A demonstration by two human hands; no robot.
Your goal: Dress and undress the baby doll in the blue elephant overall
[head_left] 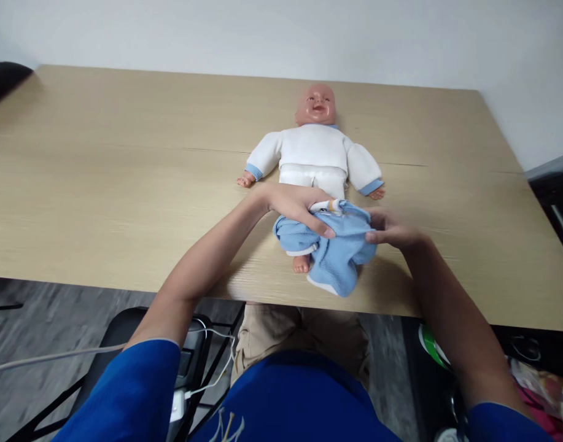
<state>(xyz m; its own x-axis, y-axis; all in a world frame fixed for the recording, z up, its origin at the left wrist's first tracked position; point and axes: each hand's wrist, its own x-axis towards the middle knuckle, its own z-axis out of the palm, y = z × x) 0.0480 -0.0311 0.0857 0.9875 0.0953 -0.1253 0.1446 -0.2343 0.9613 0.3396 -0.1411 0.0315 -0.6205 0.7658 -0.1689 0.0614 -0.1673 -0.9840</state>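
A baby doll [314, 150] lies on its back on the wooden table [124, 184], head toward the wall. It wears a white top with blue cuffs. Light blue trousers [336, 245] are bunched around its legs, and one bare foot shows below them. My left hand [299, 209] grips the trousers' waistband at the doll's left hip. My right hand [389, 230] pinches the waistband on the other side.
The table's near edge runs just below the doll's feet. A black chair [124, 331] with a white cable stands at the lower left. Bags and clutter [530, 374] sit on the floor at the right. A dark chair back [2, 77] shows at the far left.
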